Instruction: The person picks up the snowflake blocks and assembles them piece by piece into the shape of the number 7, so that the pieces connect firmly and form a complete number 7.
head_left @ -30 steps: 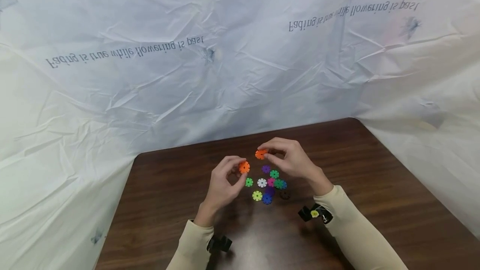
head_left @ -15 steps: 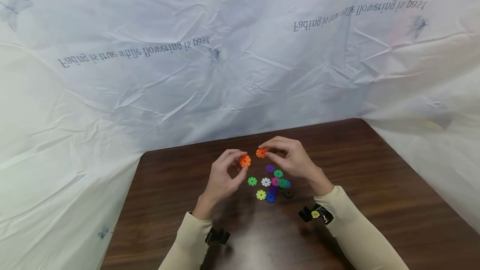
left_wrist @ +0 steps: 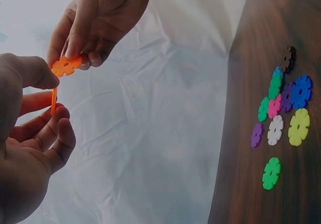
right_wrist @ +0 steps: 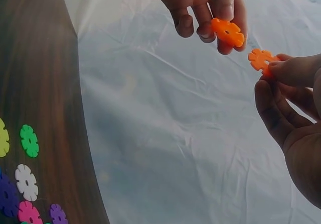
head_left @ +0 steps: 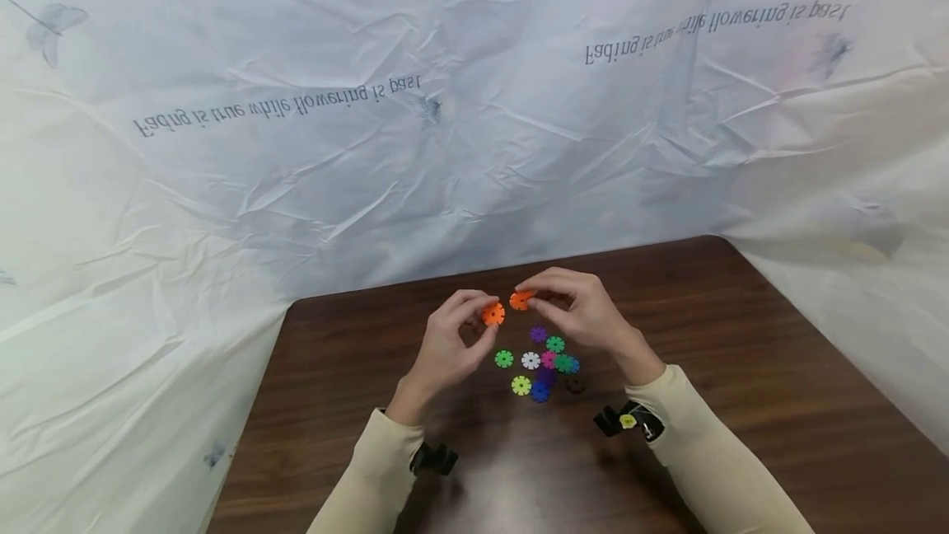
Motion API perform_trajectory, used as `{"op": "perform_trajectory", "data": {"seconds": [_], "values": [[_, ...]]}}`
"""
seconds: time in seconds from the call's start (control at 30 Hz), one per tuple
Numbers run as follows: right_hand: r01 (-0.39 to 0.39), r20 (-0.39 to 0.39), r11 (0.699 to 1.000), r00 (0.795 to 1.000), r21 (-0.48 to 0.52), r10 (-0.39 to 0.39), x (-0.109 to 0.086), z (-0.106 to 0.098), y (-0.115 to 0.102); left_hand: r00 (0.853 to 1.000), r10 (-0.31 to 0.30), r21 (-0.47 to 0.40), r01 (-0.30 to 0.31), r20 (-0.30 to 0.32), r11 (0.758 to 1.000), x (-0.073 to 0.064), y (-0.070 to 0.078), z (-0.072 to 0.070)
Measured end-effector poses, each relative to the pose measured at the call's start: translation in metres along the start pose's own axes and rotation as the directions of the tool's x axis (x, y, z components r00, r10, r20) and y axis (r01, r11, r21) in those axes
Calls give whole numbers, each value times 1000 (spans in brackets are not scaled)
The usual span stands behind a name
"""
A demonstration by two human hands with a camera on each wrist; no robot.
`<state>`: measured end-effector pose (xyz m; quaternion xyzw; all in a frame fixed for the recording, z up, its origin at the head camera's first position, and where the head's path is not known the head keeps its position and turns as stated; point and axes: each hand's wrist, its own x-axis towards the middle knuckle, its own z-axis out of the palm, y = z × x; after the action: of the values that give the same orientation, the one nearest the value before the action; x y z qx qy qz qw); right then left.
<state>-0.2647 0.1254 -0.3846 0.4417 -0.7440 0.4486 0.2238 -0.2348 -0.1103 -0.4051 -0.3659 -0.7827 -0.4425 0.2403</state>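
Note:
My left hand (head_left: pixel 448 344) pinches an orange notched disc (head_left: pixel 495 319), a flower-shaped interlocking piece, between thumb and fingers. A second orange notched disc (head_left: pixel 519 304) is pinched in my right hand (head_left: pixel 586 313), slightly farther back. Both are held up above the table, with a small gap between them in the head and right wrist views. From the left wrist, the left hand's disc (left_wrist: pixel 53 103) appears edge-on, while the right hand's disc (left_wrist: pixel 73 65) lies flatter and overlaps its top. Fingertips hide part of each disc's rim.
Several loose notched discs lie on the dark wooden table (head_left: pixel 334 402) below the hands: light green (head_left: pixel 504 354), white (head_left: pixel 525 361), yellow (head_left: pixel 516 386), blue (head_left: pixel 540 392), purple (head_left: pixel 538 334) and a dark one (head_left: pixel 576 385). Behind the table hangs a wrinkled white printed sheet (head_left: pixel 474 155).
My left hand has risen and moved toward the right hand, narrowing the gap between the two orange discs. The right hand stays nearly still. The head view has shifted slightly.

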Motion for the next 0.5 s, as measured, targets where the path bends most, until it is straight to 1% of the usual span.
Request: {"op": "perform_trajectory", "data": {"seconds": [0.13,0.2,0.3,0.4,0.5], "values": [[17,7,1000,1000,13,-17,1,0,0,1000,1,-4,-1,-2,1000,2,3,0],[21,10,1000,1000,17,-21,2,1,0,1000,5,-16,-5,-4,1000,4,9,-1],[23,9,1000,1000,20,-23,2,3,0,1000,18,-32,-18,-3,999,8,23,-5],[28,2,999,1000,24,-28,1,4,-1,999,37,-38,-37,10,999,11,36,-9],[35,-2,999,999,35,-35,0,5,-2,999,41,-41,-40,29,998,11,40,-10]]}}
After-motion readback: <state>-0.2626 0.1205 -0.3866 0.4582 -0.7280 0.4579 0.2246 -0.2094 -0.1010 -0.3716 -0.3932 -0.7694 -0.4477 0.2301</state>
